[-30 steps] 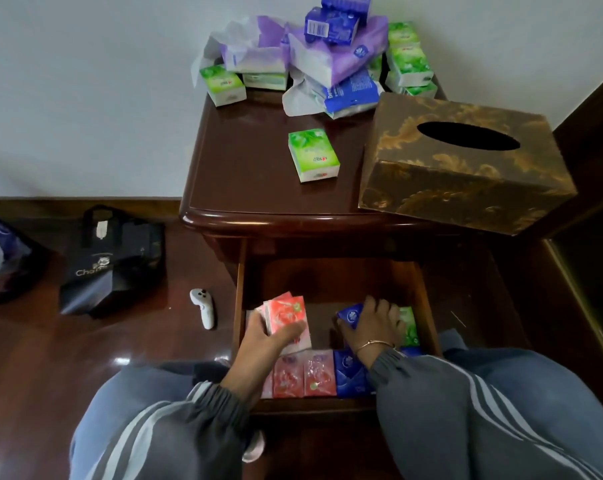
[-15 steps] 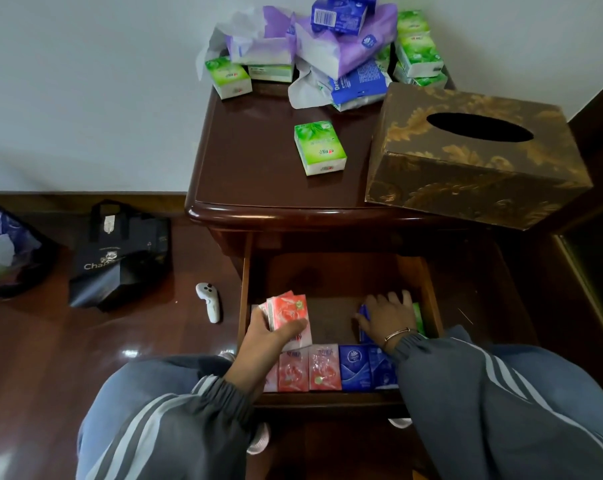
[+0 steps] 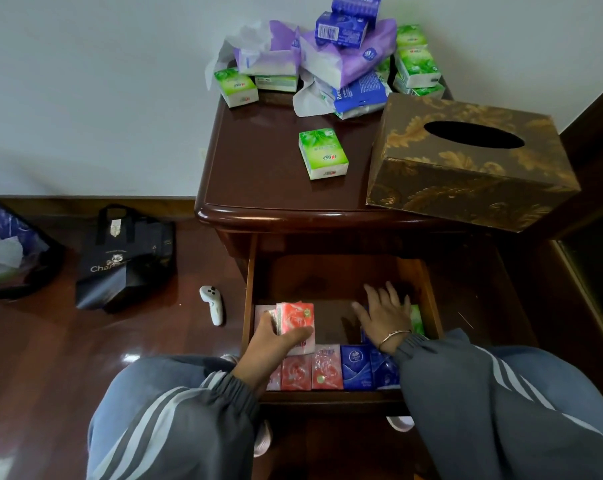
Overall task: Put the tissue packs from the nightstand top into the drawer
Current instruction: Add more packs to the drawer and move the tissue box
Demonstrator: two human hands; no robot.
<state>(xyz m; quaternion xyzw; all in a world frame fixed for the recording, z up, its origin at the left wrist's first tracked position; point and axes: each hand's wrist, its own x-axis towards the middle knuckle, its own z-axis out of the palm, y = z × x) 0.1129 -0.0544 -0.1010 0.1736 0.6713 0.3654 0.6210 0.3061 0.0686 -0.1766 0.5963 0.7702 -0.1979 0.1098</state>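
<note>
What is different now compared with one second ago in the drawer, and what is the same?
The right hand opened: its fingers, curled on a blue pack in the drawer a second ago, now lie straight and spread over it. The left hand keeps its grip on the red packs. The green pack and the pile on the nightstand did not move.

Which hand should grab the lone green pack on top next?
Probably right: the right hand is flat and holds nothing, while the left hand grips red packs.
</note>
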